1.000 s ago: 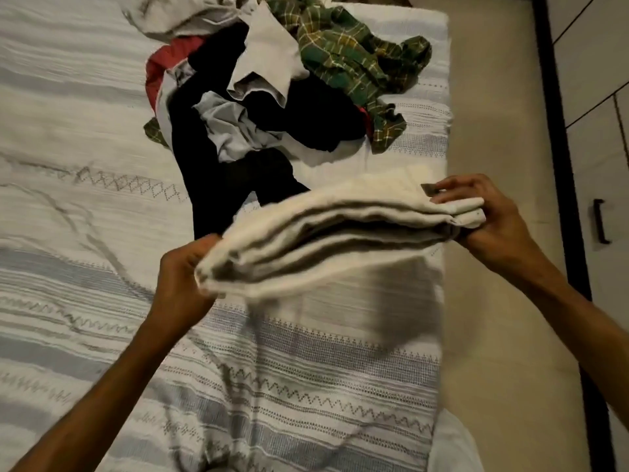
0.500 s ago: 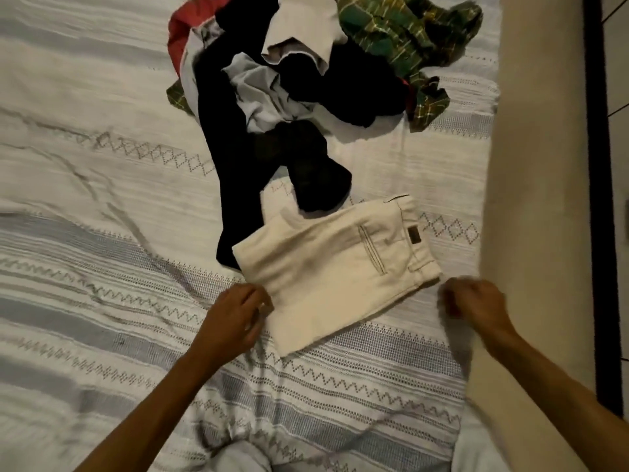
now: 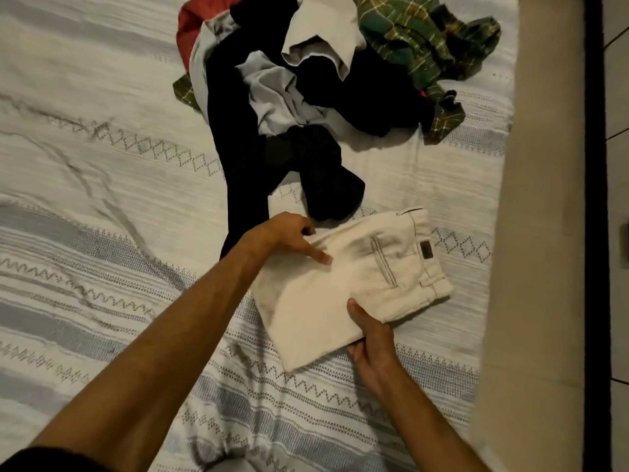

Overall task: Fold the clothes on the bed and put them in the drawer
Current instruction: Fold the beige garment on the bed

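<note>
Folded cream trousers (image 3: 354,284) lie flat on the striped bedspread (image 3: 102,274), back pocket and waistband facing up at the right. My left hand (image 3: 289,238) grips their far left edge, thumb on top and fingers curled at the fold. My right hand (image 3: 369,338) holds the near edge, thumb on top and fingers tucked under the cloth. Beyond them sits a heap of unfolded clothes (image 3: 306,80): a black garment, a grey one, a beige one, a red one and a green plaid shirt (image 3: 418,42).
The bed's right edge (image 3: 490,301) runs close beside the trousers, with beige floor (image 3: 544,233) beyond it. A dark strip and pale cupboard fronts (image 3: 617,97) stand at the far right. A black leg of clothing (image 3: 245,185) reaches down toward my left hand.
The folded trousers went from held in the air to lying on the bed. Both hands let go, then closed on them again at the far left and near edges.
</note>
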Available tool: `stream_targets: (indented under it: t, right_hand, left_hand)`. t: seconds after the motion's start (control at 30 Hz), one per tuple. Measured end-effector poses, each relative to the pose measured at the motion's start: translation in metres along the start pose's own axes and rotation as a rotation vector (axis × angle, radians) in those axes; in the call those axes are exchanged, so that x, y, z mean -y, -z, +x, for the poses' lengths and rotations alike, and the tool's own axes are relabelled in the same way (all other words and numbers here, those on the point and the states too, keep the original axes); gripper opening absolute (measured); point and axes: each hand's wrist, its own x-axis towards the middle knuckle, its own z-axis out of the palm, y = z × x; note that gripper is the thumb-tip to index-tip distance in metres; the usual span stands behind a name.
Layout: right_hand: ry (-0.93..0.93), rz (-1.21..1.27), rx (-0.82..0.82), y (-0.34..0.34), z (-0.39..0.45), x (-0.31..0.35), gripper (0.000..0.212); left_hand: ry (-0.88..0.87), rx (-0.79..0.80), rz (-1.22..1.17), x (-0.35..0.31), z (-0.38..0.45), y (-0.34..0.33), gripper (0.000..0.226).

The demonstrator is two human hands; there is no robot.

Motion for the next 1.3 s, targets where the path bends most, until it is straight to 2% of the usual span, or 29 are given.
stream_targets:
  t: [0.07, 0.13, 0.2, 0.3, 0.37, 0.47, 0.57, 0.7, 0.83, 0.9, 0.97, 1.07, 1.17, 1.2, 1.23, 1.3]
  right_hand:
    - [0.063, -0.095, -0.089, -0.006, -0.005, 0.001, 0.048]
    - [0.149, -0.251, -0.148, -0.011, -0.011, 0.005, 0.039]
    - [0.269, -0.464, -0.179, -0.015, -0.020, 0.013, 0.036]
    - [0.395, -0.627, -0.121, -0.012, -0.045, 0.042, 0.038]
    - [0.449, -0.712, 0.013, -0.028, -0.063, 0.063, 0.038]
    - [0.459, -0.832, 0.226, -0.086, -0.093, 0.086, 0.036]
    - [0.460, -0.981, 0.376, -0.174, -0.115, 0.079, 0.031]
    - [0.447, -1.178, 0.658, -0.325, -0.137, 0.023, 0.014]
    - [0.374, -1.195, 0.925, -0.456, -0.156, -0.047, 0.026]
    - [0.288, -1.210, 0.996, -0.504, -0.156, -0.081, 0.030]
    - [0.257, -1.295, 0.985, -0.538, -0.139, -0.115, 0.023]
    - [0.188, -1.372, 0.845, -0.537, -0.082, -0.156, 0.011]
    - [0.089, -1.531, 0.665, -0.482, -0.028, -0.188, 0.021]
    - [0.086, -1.598, 0.621, -0.459, -0.017, -0.193, 0.025]
    - [0.120, -1.676, 0.616, -0.436, -0.011, -0.197, 0.026]
    - [0.372, -1.934, 0.641, -0.392, -0.006, -0.194, 0.025]
  left_hand:
    - [0.061, 0.117, -0.089, 0.005, -0.010, -0.002, 0.095]
    - [0.098, 0.199, -0.272, 0.014, -0.022, -0.015, 0.074]
    - [0.125, 0.292, -0.483, 0.023, -0.036, -0.033, 0.062]
    - [0.121, 0.397, -0.797, 0.028, -0.066, -0.053, 0.062]
    - [0.053, 0.394, -1.012, 0.048, -0.098, -0.057, 0.052]
    - [0.007, 0.261, -1.316, 0.089, -0.159, -0.046, 0.043]
    - [-0.008, 0.043, -1.480, 0.132, -0.223, -0.023, 0.043]
    - [0.046, -0.345, -1.607, 0.212, -0.324, 0.005, 0.037]
    - [0.055, -0.687, -1.727, 0.284, -0.394, 0.018, 0.031]
    - [0.072, -0.836, -1.800, 0.320, -0.410, 0.015, 0.035]
    - [0.138, -0.921, -1.851, 0.361, -0.414, 0.002, 0.046]
    - [0.339, -0.875, -1.861, 0.412, -0.394, -0.033, 0.056]
    - [0.554, -0.713, -1.869, 0.441, -0.361, -0.093, 0.053]
    - [0.624, -0.715, -1.848, 0.446, -0.350, -0.112, 0.048]
    - [0.680, -0.768, -1.817, 0.448, -0.340, -0.129, 0.046]
    - [0.774, -0.927, -1.747, 0.445, -0.326, -0.153, 0.047]
